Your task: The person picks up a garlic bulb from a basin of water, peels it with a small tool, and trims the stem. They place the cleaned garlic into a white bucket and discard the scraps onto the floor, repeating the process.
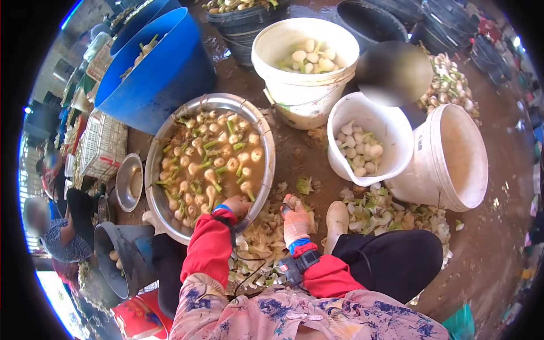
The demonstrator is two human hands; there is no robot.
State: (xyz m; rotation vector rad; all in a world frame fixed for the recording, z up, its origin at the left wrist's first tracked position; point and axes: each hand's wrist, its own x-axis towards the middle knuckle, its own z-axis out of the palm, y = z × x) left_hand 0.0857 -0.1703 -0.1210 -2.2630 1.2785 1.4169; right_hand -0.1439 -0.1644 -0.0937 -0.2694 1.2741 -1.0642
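A wide metal basin (268, 148) holds brownish water with many pale round bulbs (211, 177) that look like garlic or onion, with short green stems. My left hand (238, 206) is at the basin's near right rim, its fingers curled close to a bulb (247, 188); what they hold, if anything, is hidden. Just right of the basin, my right hand (297, 220), wrapped in a light covering, is closed above the peelings. Whatever is in its fingers is too small to make out. Loose peelings (263, 229) lie on the ground beneath both hands.
Cleaned bulbs fill part of a white tub (399, 141) and a tall white bucket (303, 93). A tilted white bucket (433, 164) stands at right. A blue barrel (164, 79), a small metal bowl (126, 184) and a grey bucket (122, 238) are at left. Another person (65, 238) sits far left.
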